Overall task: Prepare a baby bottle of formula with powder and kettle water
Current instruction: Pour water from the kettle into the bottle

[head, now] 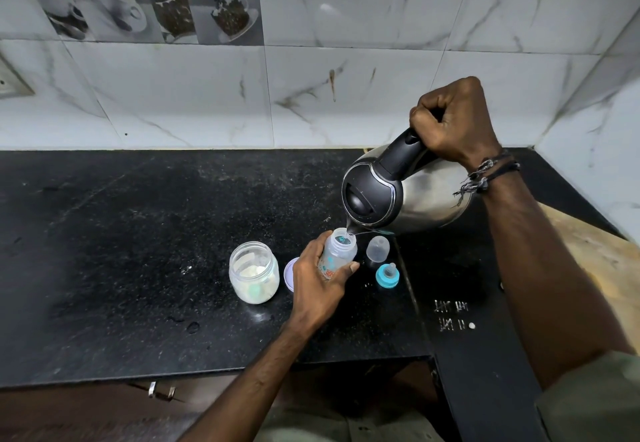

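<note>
A: Which step is judged to be in hand?

B: The water is being poured. The kettle (408, 192) is tipped forward above the counter (138, 251), its handle wrapped by the curled fingers of the right hand (453, 123). Its spout is held just over the open mouth of the baby bottle (337, 251), and a thin clear stream can be made out between the two.

A: And how is the bottle kept in place?

B: It is stood upright on the counter and gripped around its body by the left hand (318, 285), fingers on one side and thumb on the other. How full it is cannot be told from this view.

A: Where are the other parts found?

B: The powder jar (254, 272) is set open just to the left of the bottle, with white powder seen inside; its lid (290, 273) lies between jar and hand, partly hidden. The clear cap (378, 249) and the blue teat ring (388, 275) are placed just to the right of the bottle, close under the kettle.

A: What is called for next?

B: The kettle should be righted once enough water is in, without the stream being let wander onto the gripping fingers. It would then be set down well clear, so that powder can be added and the teat ring screwed on.
</note>
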`<action>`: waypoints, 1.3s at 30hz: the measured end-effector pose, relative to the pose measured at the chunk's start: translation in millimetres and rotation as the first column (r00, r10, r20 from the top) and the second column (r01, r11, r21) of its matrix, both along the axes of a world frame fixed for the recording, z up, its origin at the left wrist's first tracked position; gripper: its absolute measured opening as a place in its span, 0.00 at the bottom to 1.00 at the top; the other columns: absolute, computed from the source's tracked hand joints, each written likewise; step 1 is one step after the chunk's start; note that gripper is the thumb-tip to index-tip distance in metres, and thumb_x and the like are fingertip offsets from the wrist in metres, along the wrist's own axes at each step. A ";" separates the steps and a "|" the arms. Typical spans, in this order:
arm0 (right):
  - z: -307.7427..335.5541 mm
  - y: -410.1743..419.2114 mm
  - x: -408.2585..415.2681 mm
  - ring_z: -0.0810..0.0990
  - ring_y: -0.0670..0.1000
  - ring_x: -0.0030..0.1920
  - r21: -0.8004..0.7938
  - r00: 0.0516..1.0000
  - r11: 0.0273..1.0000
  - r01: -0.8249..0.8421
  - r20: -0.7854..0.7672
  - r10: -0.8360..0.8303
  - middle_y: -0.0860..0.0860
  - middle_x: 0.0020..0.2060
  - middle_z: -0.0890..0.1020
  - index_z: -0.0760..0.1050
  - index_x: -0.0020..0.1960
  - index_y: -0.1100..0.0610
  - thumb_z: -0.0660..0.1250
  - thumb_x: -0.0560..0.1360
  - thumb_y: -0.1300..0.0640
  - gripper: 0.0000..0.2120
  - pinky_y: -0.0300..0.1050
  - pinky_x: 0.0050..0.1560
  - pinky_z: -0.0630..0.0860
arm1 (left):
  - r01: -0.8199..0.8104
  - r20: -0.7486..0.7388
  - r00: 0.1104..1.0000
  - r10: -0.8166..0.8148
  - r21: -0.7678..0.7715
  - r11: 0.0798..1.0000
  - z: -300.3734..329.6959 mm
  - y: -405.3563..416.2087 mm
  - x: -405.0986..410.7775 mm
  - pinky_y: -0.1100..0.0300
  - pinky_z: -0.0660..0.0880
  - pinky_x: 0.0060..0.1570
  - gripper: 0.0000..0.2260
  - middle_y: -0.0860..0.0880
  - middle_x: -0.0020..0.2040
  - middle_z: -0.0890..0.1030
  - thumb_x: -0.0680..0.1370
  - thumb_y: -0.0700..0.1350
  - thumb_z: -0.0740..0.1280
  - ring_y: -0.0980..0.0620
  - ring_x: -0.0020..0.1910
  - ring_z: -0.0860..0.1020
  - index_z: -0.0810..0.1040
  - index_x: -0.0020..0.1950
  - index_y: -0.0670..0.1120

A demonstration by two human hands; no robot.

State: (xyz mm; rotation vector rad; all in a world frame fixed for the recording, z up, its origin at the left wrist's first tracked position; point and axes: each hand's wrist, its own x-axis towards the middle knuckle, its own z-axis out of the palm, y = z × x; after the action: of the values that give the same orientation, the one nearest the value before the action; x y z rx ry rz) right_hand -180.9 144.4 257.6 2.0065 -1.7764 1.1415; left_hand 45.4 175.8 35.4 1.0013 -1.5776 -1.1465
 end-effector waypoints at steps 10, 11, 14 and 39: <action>-1.3 0.8 -1.0 0.68 0.64 0.23 -0.006 1.000 1.000 -0.005 0.005 0.005 0.63 0.20 0.67 0.72 0.25 0.66 0.61 0.66 0.55 0.17 0.52 0.23 0.64 | -0.001 -0.012 1.000 0.001 -0.011 1.000 2.6 1.3 -0.6 0.56 0.79 0.62 0.28 0.52 0.61 0.83 0.70 0.46 0.78 0.55 0.61 0.82 0.78 0.69 0.45; -1.3 0.9 -1.3 0.68 0.64 0.23 -0.006 1.000 1.000 -0.003 0.005 0.003 0.63 0.20 0.67 0.72 0.25 0.66 0.61 0.66 0.55 0.17 0.51 0.23 0.64 | 0.000 -0.012 1.000 0.000 -0.010 1.000 2.5 1.3 -0.6 0.56 0.79 0.62 0.28 0.52 0.61 0.83 0.70 0.46 0.78 0.55 0.61 0.82 0.78 0.69 0.45; -1.4 0.9 -2.1 0.69 0.65 0.24 -0.001 1.000 1.000 0.004 0.000 -0.004 0.65 0.20 0.69 0.73 0.25 0.66 0.60 0.66 0.54 0.18 0.52 0.23 0.64 | 0.003 -0.005 1.000 -0.003 -0.013 1.000 1.5 0.7 -0.9 0.56 0.79 0.62 0.28 0.51 0.61 0.83 0.70 0.47 0.78 0.54 0.61 0.82 0.78 0.69 0.45; 1.3 2.8 -0.5 0.67 0.63 0.23 -0.008 1.000 1.000 -0.020 -0.005 0.020 0.63 0.19 0.67 0.72 0.24 0.65 0.61 0.66 0.55 0.17 0.50 0.24 0.63 | 0.000 -0.007 1.000 -0.001 -0.026 1.000 2.8 2.1 -1.4 0.54 0.79 0.62 0.27 0.51 0.60 0.83 0.70 0.47 0.78 0.54 0.60 0.81 0.79 0.68 0.48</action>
State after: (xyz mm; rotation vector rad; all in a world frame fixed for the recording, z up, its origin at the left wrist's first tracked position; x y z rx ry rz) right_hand -181.4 147.3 258.9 2.0253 -1.7505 1.1467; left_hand 44.0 177.8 38.2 0.9783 -1.5833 -1.1258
